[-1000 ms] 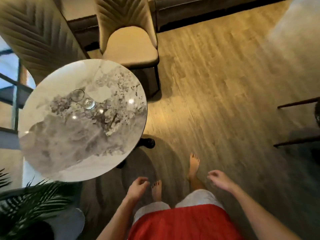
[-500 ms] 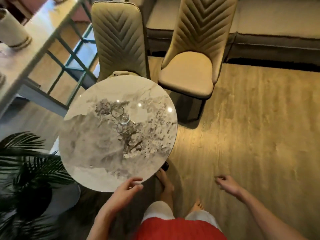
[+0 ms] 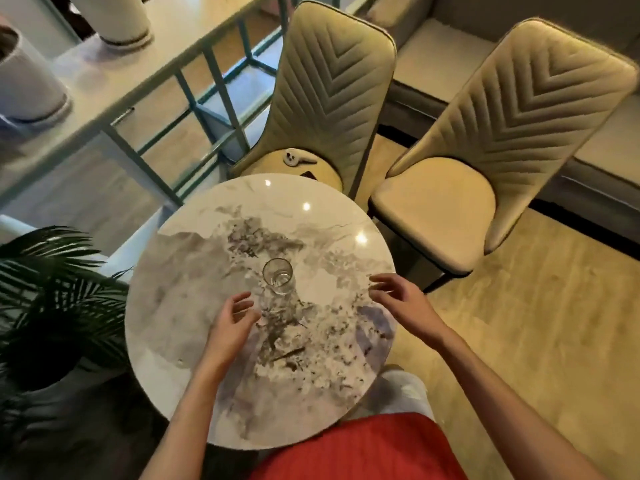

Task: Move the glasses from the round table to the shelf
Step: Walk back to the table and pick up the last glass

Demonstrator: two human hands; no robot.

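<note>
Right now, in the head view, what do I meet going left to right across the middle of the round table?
plant → left hand → glass → right hand

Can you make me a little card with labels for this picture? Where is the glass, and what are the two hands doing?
Glass: one clear glass, upright near the middle of the round table
Left hand: over the table, close to the glass, fingers loosely curled, holding nothing
Right hand: over the table's right side, fingers spread, holding nothing
Seats: beige chair and second beige chair, past the table
Plant: leafy plant, left of the table
Job so far: glass not yet picked up
</note>
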